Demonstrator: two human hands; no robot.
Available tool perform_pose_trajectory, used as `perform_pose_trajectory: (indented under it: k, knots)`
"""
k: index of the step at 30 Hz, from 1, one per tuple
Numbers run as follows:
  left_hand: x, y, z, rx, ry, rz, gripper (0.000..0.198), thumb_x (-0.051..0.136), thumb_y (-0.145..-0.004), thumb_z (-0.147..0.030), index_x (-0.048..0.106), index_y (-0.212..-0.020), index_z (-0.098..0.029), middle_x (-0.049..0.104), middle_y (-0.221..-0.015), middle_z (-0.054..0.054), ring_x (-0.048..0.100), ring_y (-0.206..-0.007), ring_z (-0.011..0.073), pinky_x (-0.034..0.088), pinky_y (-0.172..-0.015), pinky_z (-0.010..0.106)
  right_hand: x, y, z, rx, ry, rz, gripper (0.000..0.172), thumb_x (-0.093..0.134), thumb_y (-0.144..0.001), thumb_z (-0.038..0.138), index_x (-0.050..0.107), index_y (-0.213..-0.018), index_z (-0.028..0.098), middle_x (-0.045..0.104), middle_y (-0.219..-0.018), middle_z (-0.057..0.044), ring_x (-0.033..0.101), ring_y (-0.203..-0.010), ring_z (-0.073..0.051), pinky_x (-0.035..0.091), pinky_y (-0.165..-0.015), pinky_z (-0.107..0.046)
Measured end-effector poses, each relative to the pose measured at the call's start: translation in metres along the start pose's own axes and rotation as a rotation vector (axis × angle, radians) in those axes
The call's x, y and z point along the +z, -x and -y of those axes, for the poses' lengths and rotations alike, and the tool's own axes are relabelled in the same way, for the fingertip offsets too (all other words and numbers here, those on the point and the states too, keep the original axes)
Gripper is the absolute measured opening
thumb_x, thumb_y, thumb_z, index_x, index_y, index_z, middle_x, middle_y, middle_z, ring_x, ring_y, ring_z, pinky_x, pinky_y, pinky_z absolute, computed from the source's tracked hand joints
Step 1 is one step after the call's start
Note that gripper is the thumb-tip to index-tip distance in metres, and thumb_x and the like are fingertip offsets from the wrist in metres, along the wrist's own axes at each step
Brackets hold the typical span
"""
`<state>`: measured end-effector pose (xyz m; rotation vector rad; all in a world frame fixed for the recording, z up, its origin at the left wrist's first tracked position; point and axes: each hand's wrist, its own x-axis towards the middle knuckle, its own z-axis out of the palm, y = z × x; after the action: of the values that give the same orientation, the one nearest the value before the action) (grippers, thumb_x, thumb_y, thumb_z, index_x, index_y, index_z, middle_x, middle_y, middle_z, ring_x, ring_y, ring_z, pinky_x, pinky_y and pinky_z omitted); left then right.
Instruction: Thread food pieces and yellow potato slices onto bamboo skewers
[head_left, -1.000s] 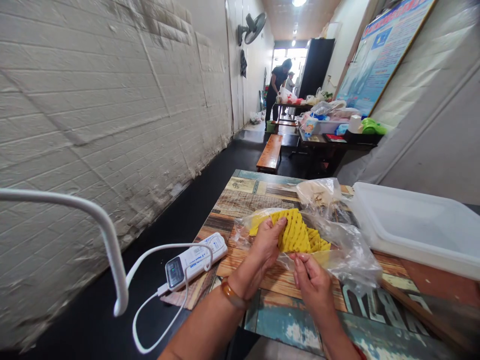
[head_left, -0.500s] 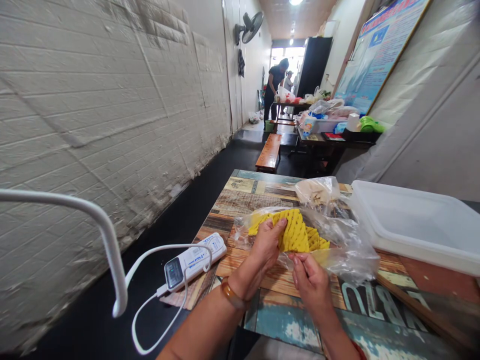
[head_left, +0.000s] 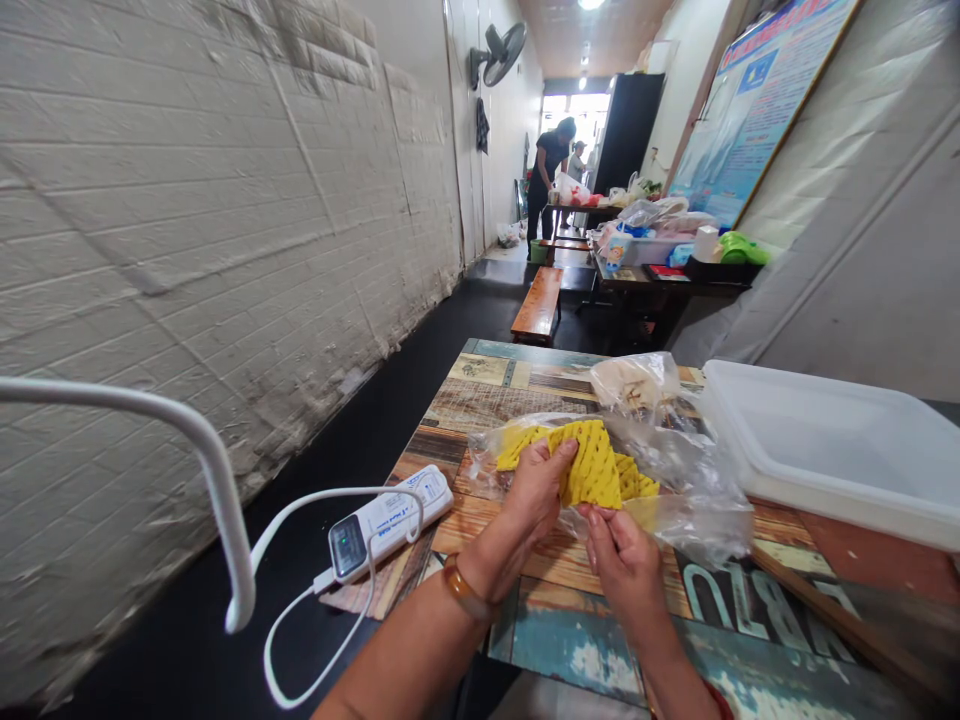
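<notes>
My left hand (head_left: 541, 480) pinches a yellow sheet (head_left: 592, 465) marked with slanting rows of dark slits or spots; I cannot make out its kind. At the sheet's lower right corner, the fingertips of my right hand (head_left: 624, 550) are pressed together on its edge. More yellow slitted pieces (head_left: 636, 480) lie beneath and beside it on a clear plastic bag (head_left: 705, 510). An amber-coloured bangle (head_left: 469, 590) circles my left wrist.
A white plastic tub (head_left: 840, 430) stands right on the patchwork table (head_left: 555, 625). Behind the bag is another clear bag (head_left: 637, 385) with pale contents. Left lies a white power bank (head_left: 390, 525) with a cable. Farther off are a bench (head_left: 538, 303) and a person (head_left: 551, 165) bending.
The yellow sheet and both hands have shifted very slightly to the right. The grip of each hand looks the same.
</notes>
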<state>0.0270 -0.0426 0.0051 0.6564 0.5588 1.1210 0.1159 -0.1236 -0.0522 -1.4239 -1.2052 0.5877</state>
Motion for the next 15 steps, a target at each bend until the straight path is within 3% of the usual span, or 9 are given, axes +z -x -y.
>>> perform_pose_trajectory:
  k: [15]
  knots:
    - [0.0004,0.0014,0.0015,-0.017,0.018,0.042,0.046,0.081,-0.057,-0.046,0.071,-0.085,-0.011,0.071,-0.079,0.008,0.066,-0.083,0.0217,0.050,-0.076,0.030,0.0018,0.0006,-0.0042,0.089,-0.059,0.031,0.045,0.049,-0.084,0.058,0.066,-0.075,0.017,0.052,-0.045,0.002,0.046,-0.040,-0.012,0.036,-0.042,-0.024]
